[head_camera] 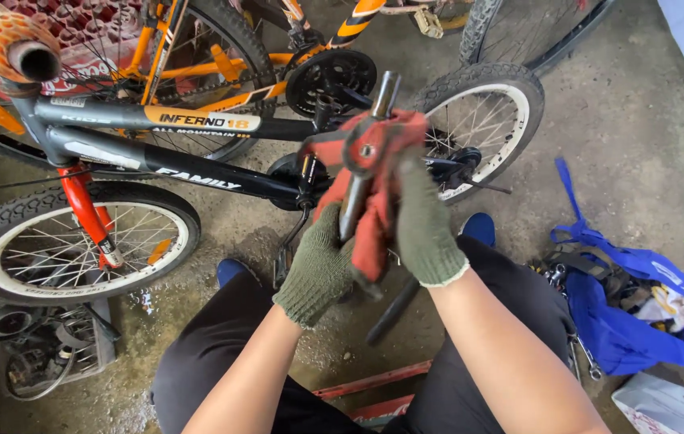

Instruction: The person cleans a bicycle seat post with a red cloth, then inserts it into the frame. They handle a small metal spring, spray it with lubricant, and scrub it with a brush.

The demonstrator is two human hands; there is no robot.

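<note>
Left hand (319, 269): in a green knit glove, closed around the lower part of a dark metal bar (358, 193), held upright above the knees. Right hand (422, 221): same kind of glove, fingers curled over a red rag (374, 173) that is wrapped about the bar's middle; the bar's top end sticks out above the rag.

Behind the hands: a small black and orange bicycle (197, 165) on its side on the concrete floor (623, 104), front wheel (76, 241) at the left, rear wheel (482, 120) just behind the rag. A second, orange bicycle (221, 64) lies behind it.

To the right, on the floor: a blue bag (639, 321), open, with tools and cloth inside. At the lower left: a dark crate (44, 350) of metal parts.
</note>
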